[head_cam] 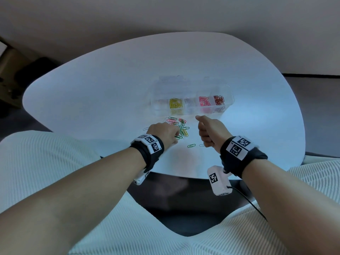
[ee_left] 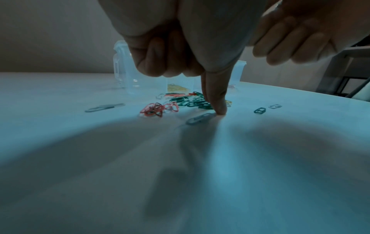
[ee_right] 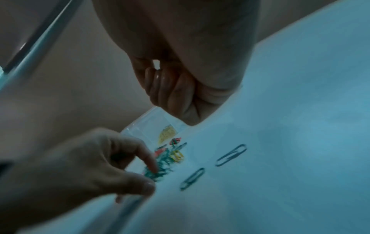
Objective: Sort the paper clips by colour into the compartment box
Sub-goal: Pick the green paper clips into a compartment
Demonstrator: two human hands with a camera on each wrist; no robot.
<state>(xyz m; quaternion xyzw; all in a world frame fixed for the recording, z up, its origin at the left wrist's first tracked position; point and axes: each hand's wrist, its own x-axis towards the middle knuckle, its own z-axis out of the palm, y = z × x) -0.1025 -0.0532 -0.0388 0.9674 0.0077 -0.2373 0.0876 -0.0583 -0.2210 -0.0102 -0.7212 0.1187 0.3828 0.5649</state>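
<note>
A clear compartment box (head_cam: 191, 92) stands mid-table, with yellow clips (head_cam: 175, 103), pink clips (head_cam: 204, 102) and red clips (head_cam: 219, 100) in separate compartments. A loose pile of mixed clips (head_cam: 181, 127) lies in front of it. My left hand (head_cam: 161, 133) is down on the pile's near edge. One of its fingers (ee_left: 219, 104) presses the table beside a pale clip (ee_left: 200, 118), and the others are curled. My right hand (head_cam: 209, 131) hovers before the box with fingers curled. A pale loop like a clip (ee_right: 158, 77) shows between them.
A single green clip (head_cam: 191, 145) and a pale one (head_cam: 201, 145) lie apart from the pile, below my right hand. Another pale clip (head_cam: 145, 128) lies left of the pile. The white table's (head_cam: 110, 80) near edge is close to my wrists.
</note>
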